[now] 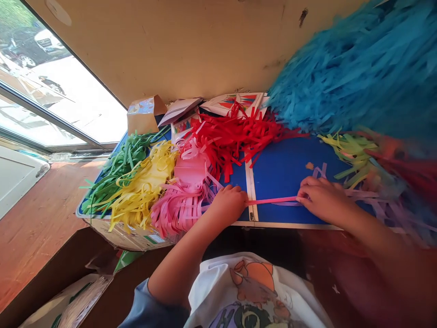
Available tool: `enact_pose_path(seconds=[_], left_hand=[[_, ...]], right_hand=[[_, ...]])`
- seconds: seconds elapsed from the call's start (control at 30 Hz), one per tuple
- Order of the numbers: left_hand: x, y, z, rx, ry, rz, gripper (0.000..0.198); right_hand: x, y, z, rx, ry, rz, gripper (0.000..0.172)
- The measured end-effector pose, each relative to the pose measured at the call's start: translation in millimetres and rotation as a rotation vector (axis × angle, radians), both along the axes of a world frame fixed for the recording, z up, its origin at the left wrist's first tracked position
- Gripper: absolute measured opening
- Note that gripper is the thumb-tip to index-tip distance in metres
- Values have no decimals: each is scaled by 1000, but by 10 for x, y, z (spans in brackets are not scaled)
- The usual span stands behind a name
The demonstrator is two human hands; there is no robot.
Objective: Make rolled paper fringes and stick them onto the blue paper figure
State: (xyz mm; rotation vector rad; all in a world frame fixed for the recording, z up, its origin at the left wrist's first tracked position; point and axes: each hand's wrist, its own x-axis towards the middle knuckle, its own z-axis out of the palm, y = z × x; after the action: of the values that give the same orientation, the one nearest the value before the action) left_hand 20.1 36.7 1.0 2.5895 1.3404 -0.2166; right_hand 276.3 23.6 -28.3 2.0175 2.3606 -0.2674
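A thin pink strip is stretched level between my two hands above the blue tabletop. My left hand is closed on its left end, beside the pink fringed paper. At the other end my right hand pinches the strip between thumb and fingers. Just under the strip runs a thin purple one. Purple strips also show behind my right hand. Red fringed paper lies beyond my left hand, with yellow and green bundles farther left.
A large blue fringe mass fills the upper right, above mixed yellow-green strips. Printed packets and a brown paper box sit against the wall. An open carton stands at lower left, near the window.
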Motion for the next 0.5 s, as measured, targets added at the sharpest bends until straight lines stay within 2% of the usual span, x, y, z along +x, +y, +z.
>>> enact_pose_path(seconds=[0.13,0.23,0.37,0.5], left_hand=[[1,46,23,-59,15,5,20],[8,61,38,-83,33,0,22],[30,63,71,-73,74,-1,23],[42,51,52,-7,118,-22,22]], right_hand=[[59,145,102,-222,46,27,22],[52,253,187,-317,14,78,19],[-50,357,284,-376,-129,125,18],[-123,488,317,-346,-175,107,15]])
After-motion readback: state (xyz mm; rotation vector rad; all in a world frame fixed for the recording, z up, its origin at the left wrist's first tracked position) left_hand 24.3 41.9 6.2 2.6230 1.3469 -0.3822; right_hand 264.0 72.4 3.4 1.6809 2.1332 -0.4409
